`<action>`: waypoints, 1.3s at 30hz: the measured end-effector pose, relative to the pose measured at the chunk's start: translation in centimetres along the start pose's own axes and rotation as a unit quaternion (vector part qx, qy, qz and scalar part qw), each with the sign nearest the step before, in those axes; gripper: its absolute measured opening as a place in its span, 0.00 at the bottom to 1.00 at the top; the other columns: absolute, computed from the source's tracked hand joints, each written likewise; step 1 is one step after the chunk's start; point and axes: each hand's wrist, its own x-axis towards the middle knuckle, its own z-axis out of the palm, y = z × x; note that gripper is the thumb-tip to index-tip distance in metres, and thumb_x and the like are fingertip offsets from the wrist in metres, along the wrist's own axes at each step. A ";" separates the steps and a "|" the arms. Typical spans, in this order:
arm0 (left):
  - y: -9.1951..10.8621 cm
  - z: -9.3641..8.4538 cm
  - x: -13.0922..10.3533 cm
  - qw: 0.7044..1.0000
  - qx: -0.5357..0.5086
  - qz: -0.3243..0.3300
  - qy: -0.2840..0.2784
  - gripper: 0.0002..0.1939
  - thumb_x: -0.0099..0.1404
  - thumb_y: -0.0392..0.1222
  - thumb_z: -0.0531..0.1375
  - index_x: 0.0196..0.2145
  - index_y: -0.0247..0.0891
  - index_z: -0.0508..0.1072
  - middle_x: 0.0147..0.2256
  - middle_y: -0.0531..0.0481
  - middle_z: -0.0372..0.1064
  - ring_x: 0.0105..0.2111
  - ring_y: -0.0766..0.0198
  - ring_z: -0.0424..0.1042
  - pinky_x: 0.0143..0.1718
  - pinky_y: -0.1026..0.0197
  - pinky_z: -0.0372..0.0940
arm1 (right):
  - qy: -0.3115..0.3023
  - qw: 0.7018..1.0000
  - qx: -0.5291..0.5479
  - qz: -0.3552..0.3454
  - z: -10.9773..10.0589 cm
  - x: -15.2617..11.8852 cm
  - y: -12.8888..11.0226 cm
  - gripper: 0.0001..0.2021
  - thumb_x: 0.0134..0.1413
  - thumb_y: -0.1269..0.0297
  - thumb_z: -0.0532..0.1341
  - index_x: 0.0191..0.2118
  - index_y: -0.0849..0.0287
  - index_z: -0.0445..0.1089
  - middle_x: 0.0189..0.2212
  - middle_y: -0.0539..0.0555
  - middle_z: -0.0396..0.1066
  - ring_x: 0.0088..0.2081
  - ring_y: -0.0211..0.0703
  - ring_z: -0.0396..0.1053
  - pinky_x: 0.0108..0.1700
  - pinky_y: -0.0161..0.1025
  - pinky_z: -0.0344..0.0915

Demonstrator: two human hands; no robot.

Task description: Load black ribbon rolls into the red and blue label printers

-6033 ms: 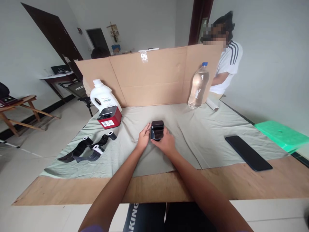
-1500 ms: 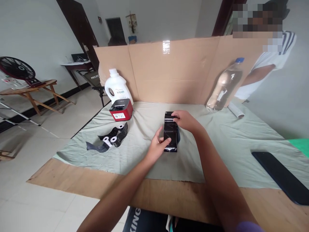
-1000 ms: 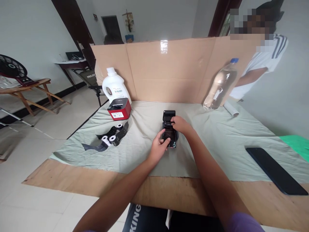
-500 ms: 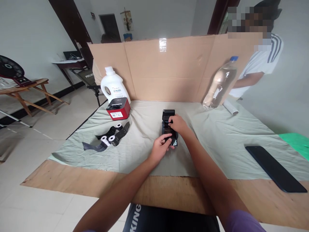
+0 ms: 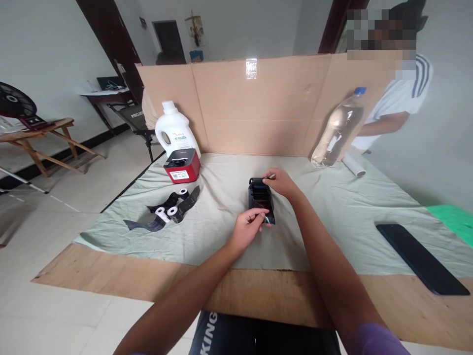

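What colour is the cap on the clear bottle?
Blue; the cap shows in the head view.

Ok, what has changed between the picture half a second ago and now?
The right hand has moved away from the person, from over the small black device to its lid, and seems to have taken hold of it. The lid has tipped forward. The left hand still holds the near end of the black strip. The rolls, red box and phone stayed put.
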 end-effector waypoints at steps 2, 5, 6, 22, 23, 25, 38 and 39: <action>0.1 0.1 -0.1 1.000 0.003 0.001 -0.002 0.20 0.63 0.54 0.64 0.42 0.33 0.80 0.18 0.54 0.69 0.23 0.63 0.74 0.28 0.65 0.61 | -0.068 0.998 -0.016 -0.004 -0.7 -0.3 -0.4 0.07 0.52 0.71 0.64 0.37 0.60 0.77 0.41 0.55 0.76 0.39 0.43 0.71 0.48 0.39 0.66; 0.1 0.1 -0.2 1.000 0.003 0.000 0.002 0.19 0.63 0.53 0.64 0.42 0.33 0.80 0.18 0.54 0.69 0.23 0.63 0.74 0.27 0.65 0.61 | -0.100 0.993 -0.057 0.019 -0.8 -0.6 -1.0 0.11 0.52 0.70 0.66 0.43 0.59 0.79 0.47 0.57 0.74 0.42 0.44 0.71 0.50 0.40 0.66; 0.1 0.1 -0.2 1.000 0.003 -0.002 0.004 0.19 0.63 0.53 0.64 0.41 0.34 0.80 0.18 0.54 0.68 0.23 0.63 0.74 0.26 0.65 0.60 | -0.094 0.993 -0.069 0.037 -0.7 -0.7 -1.1 0.14 0.53 0.69 0.66 0.47 0.59 0.78 0.50 0.59 0.73 0.42 0.45 0.72 0.50 0.40 0.67; -0.1 0.3 -0.2 1.000 -0.015 -0.023 0.015 0.18 0.62 0.53 0.65 0.40 0.34 0.80 0.17 0.57 0.63 0.26 0.60 0.77 0.25 0.66 0.57 | -0.197 0.953 0.003 0.229 0.3 -0.8 -0.7 0.29 0.60 0.61 0.63 0.67 0.56 0.63 0.56 0.63 0.71 0.42 0.47 0.71 0.41 0.39 0.68; 0.0 0.2 -0.3 1.000 -0.014 -0.021 0.016 0.18 0.62 0.53 0.65 0.40 0.35 0.80 0.17 0.57 0.62 0.27 0.60 0.77 0.25 0.66 0.57 | -0.196 0.953 0.008 0.229 0.4 -0.8 -0.6 0.30 0.60 0.61 0.63 0.67 0.56 0.63 0.55 0.63 0.71 0.42 0.47 0.71 0.40 0.38 0.68; 0.1 0.1 -0.3 1.000 -0.015 -0.010 0.021 0.19 0.62 0.54 0.65 0.41 0.35 0.79 0.17 0.57 0.61 0.27 0.59 0.78 0.26 0.65 0.57 | -0.197 0.952 0.019 0.232 0.6 -1.0 -0.5 0.30 0.61 0.60 0.62 0.68 0.55 0.61 0.56 0.62 0.70 0.42 0.46 0.70 0.38 0.36 0.67; -1.8 -3.8 4.1 0.984 0.116 0.099 0.097 0.23 0.69 0.44 0.56 0.59 0.37 0.73 0.31 0.51 0.72 0.26 0.68 0.64 0.33 0.64 0.63 | -0.196 0.953 0.069 0.221 0.5 -1.8 0.2 0.31 0.61 0.56 0.62 0.69 0.52 0.59 0.50 0.58 0.72 0.30 0.37 0.66 0.27 0.32 0.58; -1.9 -4.3 4.7 0.973 0.183 0.116 0.077 0.21 0.69 0.40 0.55 0.58 0.38 0.75 0.33 0.51 0.71 0.28 0.67 0.65 0.35 0.64 0.63 | -0.195 0.953 0.076 0.218 0.4 -1.9 0.2 0.32 0.60 0.56 0.62 0.68 0.52 0.59 0.49 0.58 0.72 0.29 0.36 0.66 0.27 0.32 0.58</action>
